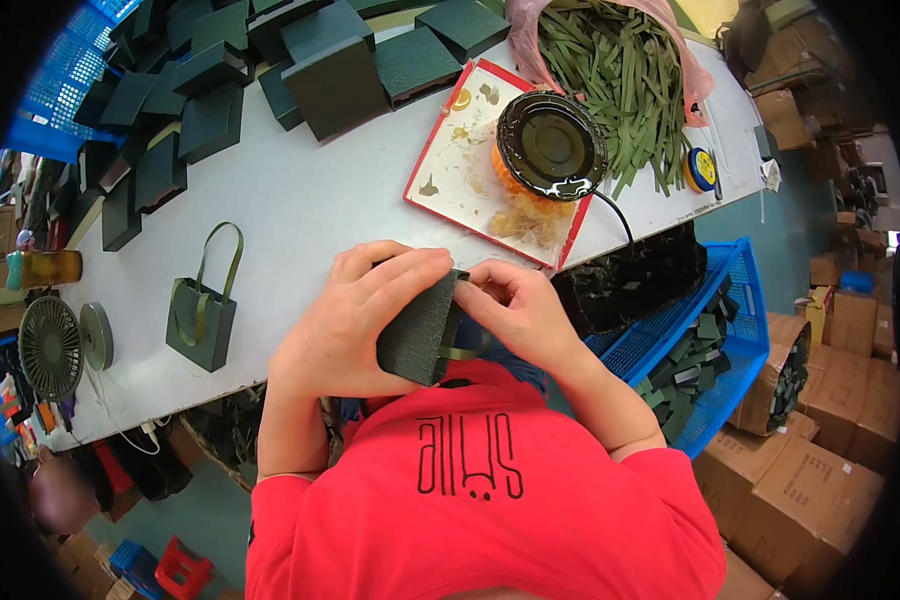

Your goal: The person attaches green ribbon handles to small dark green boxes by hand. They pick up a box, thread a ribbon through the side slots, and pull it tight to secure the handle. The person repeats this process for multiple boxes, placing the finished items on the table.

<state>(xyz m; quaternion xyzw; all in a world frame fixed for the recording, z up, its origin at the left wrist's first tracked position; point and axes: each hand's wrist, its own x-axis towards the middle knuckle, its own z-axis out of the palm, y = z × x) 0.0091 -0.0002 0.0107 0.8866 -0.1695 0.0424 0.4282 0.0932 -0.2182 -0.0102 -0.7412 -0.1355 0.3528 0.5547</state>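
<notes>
Box point(418, 332) between left hand point(355, 310) and right hand point(520, 305), at the near edge of the bench point(270, 190). Left spread around it; right pinching at its far right corner, possibly an end of the strap point(460, 353) (view poor). Bare bench leftward to the bag point(198, 328). Pot point(550, 145) on tray point(455, 165) beyond, dark contents. Pink sack point(697, 85): green strips point(610, 70). Blue basket point(755, 345), right: green pieces point(690, 370).

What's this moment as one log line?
left hand: holding dark green box; right hand: at box's upper edge; table: green handled bag at left
</notes>
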